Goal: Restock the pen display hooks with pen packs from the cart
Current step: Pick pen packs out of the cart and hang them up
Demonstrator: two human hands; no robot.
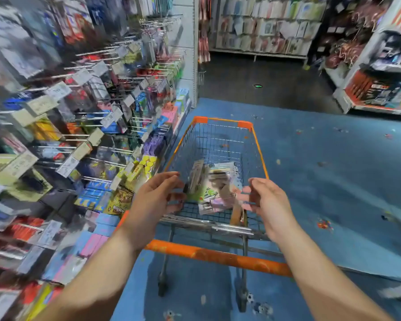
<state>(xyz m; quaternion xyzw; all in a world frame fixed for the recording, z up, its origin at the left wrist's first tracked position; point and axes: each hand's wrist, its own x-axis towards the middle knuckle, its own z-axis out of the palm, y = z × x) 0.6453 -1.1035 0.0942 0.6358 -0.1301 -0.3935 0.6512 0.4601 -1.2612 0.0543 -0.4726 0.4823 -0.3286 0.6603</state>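
- While both hands hover over the cart (pixel 259 144), nothing is gripped: left hand (pixel 155 195) and right hand (pixel 267 200) spread wide, empty.
- Pen packs (pixel 214 186) lie piled between the palms, unpicked.
- Display hooks (pixel 97 126), left of the left hand, await stock; restocking looks barely begun.

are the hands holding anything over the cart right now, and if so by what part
Nothing is held. The left hand and right hand hover open above the pen packs in the cart, fingers loosely spread, not gripping anything.

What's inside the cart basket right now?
A loose pile of pen packs lies at the near end of the cart. Both hands hover over it, hiding its edges; blur hides pack details.
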